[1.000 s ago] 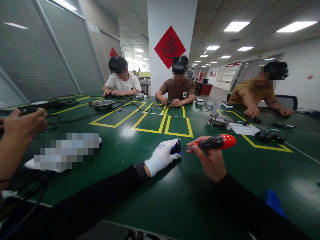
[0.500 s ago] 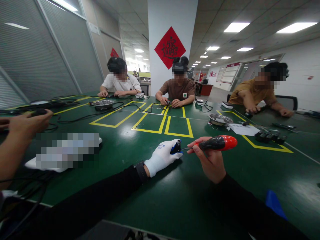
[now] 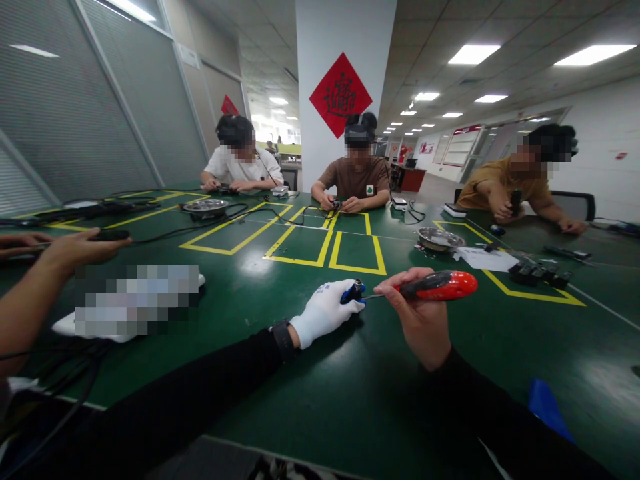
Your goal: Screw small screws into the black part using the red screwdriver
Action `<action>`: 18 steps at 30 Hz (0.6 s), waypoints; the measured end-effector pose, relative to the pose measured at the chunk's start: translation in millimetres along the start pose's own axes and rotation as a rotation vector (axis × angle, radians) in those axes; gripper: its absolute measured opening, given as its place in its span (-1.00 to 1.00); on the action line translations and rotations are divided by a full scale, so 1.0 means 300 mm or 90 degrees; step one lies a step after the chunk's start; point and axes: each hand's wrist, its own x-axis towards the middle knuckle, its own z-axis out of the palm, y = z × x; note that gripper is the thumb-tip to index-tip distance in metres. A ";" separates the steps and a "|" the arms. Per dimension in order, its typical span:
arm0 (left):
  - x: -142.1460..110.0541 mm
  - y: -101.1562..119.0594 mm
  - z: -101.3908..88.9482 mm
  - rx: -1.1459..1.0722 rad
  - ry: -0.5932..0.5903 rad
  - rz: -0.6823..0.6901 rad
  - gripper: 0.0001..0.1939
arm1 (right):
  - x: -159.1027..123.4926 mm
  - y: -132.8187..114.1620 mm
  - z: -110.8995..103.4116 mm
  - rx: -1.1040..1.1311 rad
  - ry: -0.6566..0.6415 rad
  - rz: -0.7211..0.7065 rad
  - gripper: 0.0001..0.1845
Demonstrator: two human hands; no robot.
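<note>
From where I stand, the screwdriver (image 3: 440,285) lies almost level across the view, in front of the person and above the green table (image 3: 300,407). Its thin shaft points left, to the small dark part (image 3: 356,293), and its thick black-and-red handle runs off to the right, the red end a touch higher. The right hand (image 3: 423,323), bare, has its fingers closed around the front of the handle and the start of the shaft. The left hand (image 3: 325,312), in a white glove with blue on the fingertips, pinches the small dark part between thumb and fingers, with its shiny round end facing up. Whether the shaft's tip touches the part I can't tell. The glove's back has blue print, too small to read. On the pillar opposite hangs a red diamond sign (image 3: 341,95) with bold black Chinese lettering run together like one big character. Over to the right, a metal bowl (image 3: 431,248) sits beside a white sheet of paper (image 3: 481,260), its faint print unreadable, with black blocks (image 3: 537,273) by its right edge.
</note>
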 end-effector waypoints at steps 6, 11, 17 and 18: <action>0.001 0.005 -0.002 -0.017 -0.011 0.011 -0.77 | -0.039 -0.020 0.024 0.004 -0.058 0.014 -0.68; 0.001 0.000 0.004 -0.019 -0.003 0.000 -0.73 | -0.024 -0.008 0.012 -0.025 -0.059 -0.051 -0.84; -0.004 0.006 -0.001 -0.022 -0.005 0.002 -0.80 | -0.015 -0.001 0.006 0.123 -0.073 0.055 -0.72; -0.005 0.007 -0.003 -0.024 -0.007 0.004 -0.80 | -0.016 -0.004 0.004 0.102 -0.076 0.055 -0.69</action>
